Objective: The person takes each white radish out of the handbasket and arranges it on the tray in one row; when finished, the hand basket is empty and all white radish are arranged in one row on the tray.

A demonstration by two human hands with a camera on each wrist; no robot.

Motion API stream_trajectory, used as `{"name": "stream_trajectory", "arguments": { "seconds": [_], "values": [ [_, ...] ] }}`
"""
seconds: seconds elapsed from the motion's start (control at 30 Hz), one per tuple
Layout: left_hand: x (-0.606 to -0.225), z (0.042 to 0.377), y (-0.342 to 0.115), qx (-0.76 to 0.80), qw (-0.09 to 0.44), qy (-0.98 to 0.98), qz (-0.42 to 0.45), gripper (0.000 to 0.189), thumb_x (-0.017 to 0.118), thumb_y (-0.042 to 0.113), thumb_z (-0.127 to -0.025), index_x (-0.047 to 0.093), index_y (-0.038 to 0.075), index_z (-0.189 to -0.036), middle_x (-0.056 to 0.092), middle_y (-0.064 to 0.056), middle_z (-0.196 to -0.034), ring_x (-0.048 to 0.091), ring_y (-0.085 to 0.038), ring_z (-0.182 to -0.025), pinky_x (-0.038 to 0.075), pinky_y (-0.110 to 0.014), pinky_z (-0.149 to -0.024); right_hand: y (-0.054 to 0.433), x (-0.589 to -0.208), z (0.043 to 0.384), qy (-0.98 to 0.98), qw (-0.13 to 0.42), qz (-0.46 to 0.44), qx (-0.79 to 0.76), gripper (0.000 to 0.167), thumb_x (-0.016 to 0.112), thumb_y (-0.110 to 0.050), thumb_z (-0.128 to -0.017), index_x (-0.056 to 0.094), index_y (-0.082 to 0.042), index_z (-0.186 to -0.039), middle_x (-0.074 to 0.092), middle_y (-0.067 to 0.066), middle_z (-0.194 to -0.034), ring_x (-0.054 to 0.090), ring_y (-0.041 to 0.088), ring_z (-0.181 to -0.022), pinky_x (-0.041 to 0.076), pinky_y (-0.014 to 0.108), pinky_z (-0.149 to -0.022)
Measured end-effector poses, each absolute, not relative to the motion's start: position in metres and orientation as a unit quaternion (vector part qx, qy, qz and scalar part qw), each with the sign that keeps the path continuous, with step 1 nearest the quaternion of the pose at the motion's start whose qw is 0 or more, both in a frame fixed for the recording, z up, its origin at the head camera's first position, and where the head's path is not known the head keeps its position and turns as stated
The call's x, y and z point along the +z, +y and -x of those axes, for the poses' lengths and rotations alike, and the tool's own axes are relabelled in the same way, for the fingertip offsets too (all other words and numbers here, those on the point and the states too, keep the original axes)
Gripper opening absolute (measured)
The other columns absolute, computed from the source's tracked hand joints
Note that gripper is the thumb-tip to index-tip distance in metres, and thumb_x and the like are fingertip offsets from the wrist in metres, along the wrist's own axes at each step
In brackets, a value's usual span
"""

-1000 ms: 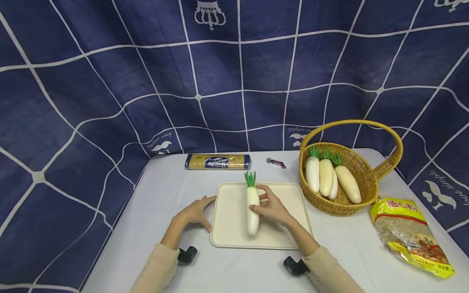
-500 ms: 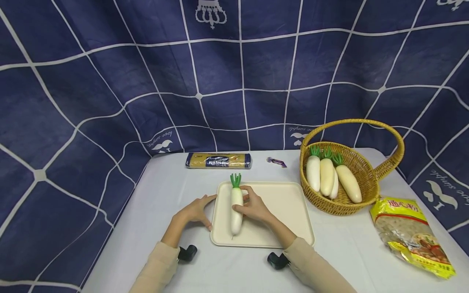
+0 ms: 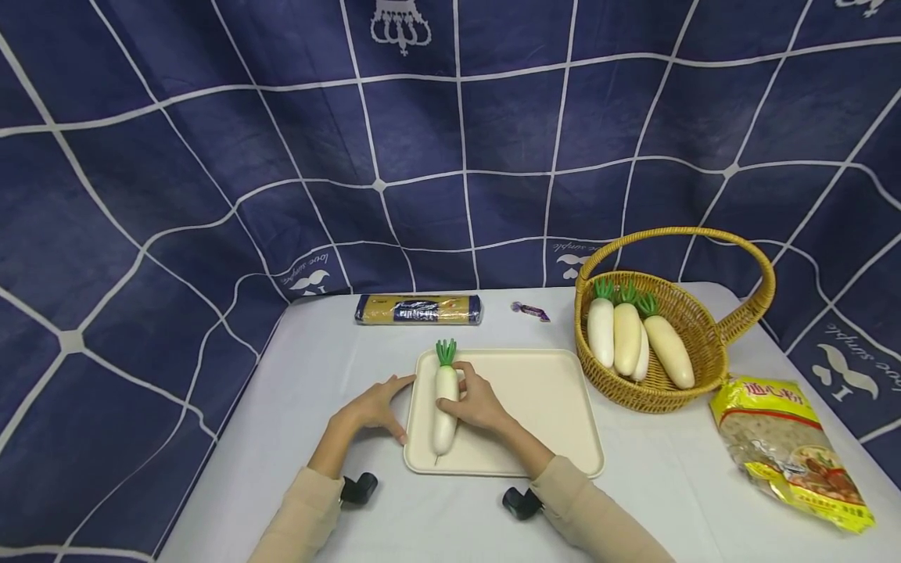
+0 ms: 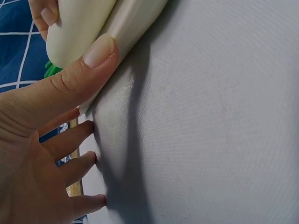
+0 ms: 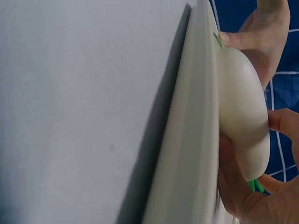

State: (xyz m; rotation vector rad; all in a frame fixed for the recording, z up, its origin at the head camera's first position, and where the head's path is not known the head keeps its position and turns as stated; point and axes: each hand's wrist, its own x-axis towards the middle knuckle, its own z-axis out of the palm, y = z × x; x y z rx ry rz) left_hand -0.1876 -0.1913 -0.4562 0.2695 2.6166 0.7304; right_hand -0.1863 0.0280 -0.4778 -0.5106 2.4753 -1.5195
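Slid the radish [image 3: 445, 410] leftward over the tray [image 3: 535, 414] since a second ago, from about mid-tray to just inside the left edge. Pointed its leaves [image 3: 446, 352] at the far edge and its tip at the near one; could not tell whether resting on the tray or held just above. Kept it clamped between thumb and fingers of the right hand [image 3: 479, 403], so, by the look of the hold, not yet released there. Held the left hand [image 3: 371, 407] in the same place at the tray's left edge, spread with fingers apart, touching the rim by the near-left corner. Left unmoved the basket [image 3: 644, 403] off the tray's right edge, the bag [image 3: 788, 450] by the table's [image 3: 317, 336] right edge, and the packet [image 3: 418, 310] and candy [image 3: 530, 311] along its far edge.
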Motion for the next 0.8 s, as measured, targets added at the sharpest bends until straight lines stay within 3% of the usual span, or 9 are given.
{"name": "stream_trajectory", "arguments": {
  "seconds": [0.6, 0.8],
  "values": [
    [-0.4538, 0.1852, -0.1904, 0.257, 0.201, 0.941, -0.092, 0.111, 0.092, 0.022, -0.046, 0.04, 0.012, -0.143, 0.03, -0.03, -0.146, 0.031, -0.05, -0.131, 0.028, -0.065, -0.103, 0.0203, -0.473, 0.183, 0.861, 0.077, 0.174, -0.472, 0.071, 0.065, -0.037, -0.086, 0.038, 0.007, -0.134, 0.063, 0.023, -0.098, 0.062, 0.023, -0.079, 0.051, 0.028, -0.06],
    [-0.4541, 0.1853, -0.1897, 0.255, 0.201, 0.942, -0.09, 0.11, 0.092, 0.022, -0.047, 0.039, 0.013, -0.144, 0.03, -0.029, -0.146, 0.031, -0.05, -0.132, 0.029, -0.065, -0.103, 0.0225, -0.4726, 0.182, 0.856, 0.087, 0.162, -0.484, 0.071, 0.063, -0.038, -0.087, 0.036, 0.006, -0.135, 0.063, 0.024, -0.099, 0.062, 0.02, -0.072, 0.051, 0.027, -0.055]
  ]
}}
